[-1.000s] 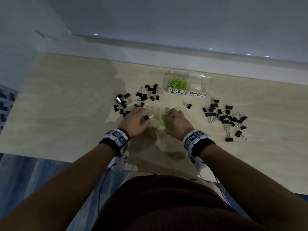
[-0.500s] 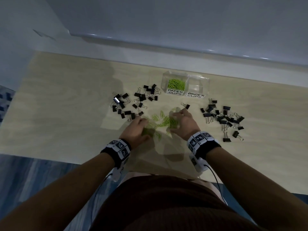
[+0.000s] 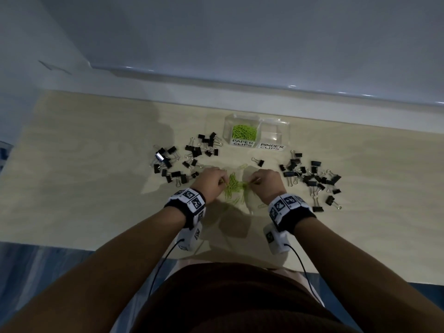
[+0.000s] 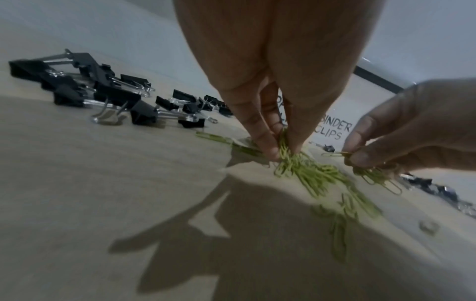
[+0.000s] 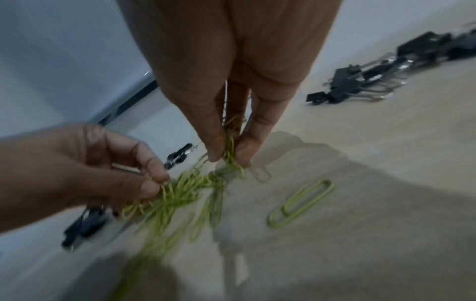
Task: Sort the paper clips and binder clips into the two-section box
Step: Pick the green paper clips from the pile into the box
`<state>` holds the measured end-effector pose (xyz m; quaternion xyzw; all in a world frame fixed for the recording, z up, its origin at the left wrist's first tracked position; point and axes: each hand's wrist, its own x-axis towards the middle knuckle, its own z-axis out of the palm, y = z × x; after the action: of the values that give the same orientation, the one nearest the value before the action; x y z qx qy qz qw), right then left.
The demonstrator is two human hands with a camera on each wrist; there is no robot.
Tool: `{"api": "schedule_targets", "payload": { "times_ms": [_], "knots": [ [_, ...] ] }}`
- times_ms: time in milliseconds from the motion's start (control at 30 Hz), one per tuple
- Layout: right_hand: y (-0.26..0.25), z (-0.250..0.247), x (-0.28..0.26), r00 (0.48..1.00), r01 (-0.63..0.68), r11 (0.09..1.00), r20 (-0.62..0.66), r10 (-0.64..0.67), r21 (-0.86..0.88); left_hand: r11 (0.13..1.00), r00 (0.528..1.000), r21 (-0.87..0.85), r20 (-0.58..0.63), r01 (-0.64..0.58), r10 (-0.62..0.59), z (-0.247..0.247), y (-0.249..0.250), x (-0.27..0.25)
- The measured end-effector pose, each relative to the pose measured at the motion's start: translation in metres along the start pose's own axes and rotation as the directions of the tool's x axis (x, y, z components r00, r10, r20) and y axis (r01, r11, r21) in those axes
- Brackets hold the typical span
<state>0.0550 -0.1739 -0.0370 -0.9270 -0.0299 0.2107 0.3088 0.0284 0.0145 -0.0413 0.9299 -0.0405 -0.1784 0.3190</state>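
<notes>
Right now I am in the gathering step for the paper clips: close to the near edge of the surface [image 3: 72, 188], at its middle, my left hand [image 3: 211, 181] and my right hand [image 3: 265, 183] are both down on the loose green paper clips [image 3: 234, 186]. In the left wrist view the left hand's fingertips [image 4: 270, 150] are drawn together around a small bunch of them, and in the right wrist view the right hand's fingertips [image 5: 215, 150] are likewise clamped on a few, so each hand is pinching clips, not lying flat. A single stray paper clip [image 5: 301, 203] lies apart on the surface just beside the right hand, and a few more sit nearer the edge. Further out, one spread of black binder clips [image 3: 187, 162] lies toward the left and another spread of binder clips [image 3: 310, 179] toward the right, all untouched. Beyond them, near the far edge, stands the clear two-section box [image 3: 255, 134]: its left section, labelled for paper clips, already holds a green heap, while the section labelled for binder clips looks empty. I judge the next move to be lifting both pinches without shedding clips, carrying them over the binder clips to the left section, then coming back for the strays. The thin wire tangles and slips easily, so I would keep the pinch firm.
</notes>
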Motion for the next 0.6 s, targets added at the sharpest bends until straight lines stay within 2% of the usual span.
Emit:
{"api": "schedule_targets", "payload": {
  "times_ms": [133,267,400,500,600],
  "knots": [
    [-0.001,-0.023,0.008,0.994,-0.086,0.952,-0.037,0.101,0.292,0.988,0.998,-0.155,-0.063,0.007,-0.017,-0.016,0.011,0.016],
    [-0.025,-0.056,0.041,0.984,-0.014,0.932,-0.159,0.077,0.363,0.974,0.986,-0.226,-0.165,-0.012,-0.026,-0.042,0.034,0.049],
    [-0.052,-0.073,0.082,0.956,0.024,0.973,-0.29,0.045,0.229,0.972,0.965,-0.233,-0.258,-0.006,-0.056,-0.062,0.051,0.089],
    [-0.062,-0.07,0.104,0.973,-0.001,0.992,-0.228,0.03,0.125,0.982,0.965,-0.183,-0.245,0.046,-0.091,-0.065,0.056,0.11],
    [-0.063,-0.067,0.107,0.992,-0.016,0.998,-0.126,0.009,-0.057,0.989,0.974,-0.145,-0.214,0.041,-0.072,-0.063,0.057,0.112]
  ]
}}
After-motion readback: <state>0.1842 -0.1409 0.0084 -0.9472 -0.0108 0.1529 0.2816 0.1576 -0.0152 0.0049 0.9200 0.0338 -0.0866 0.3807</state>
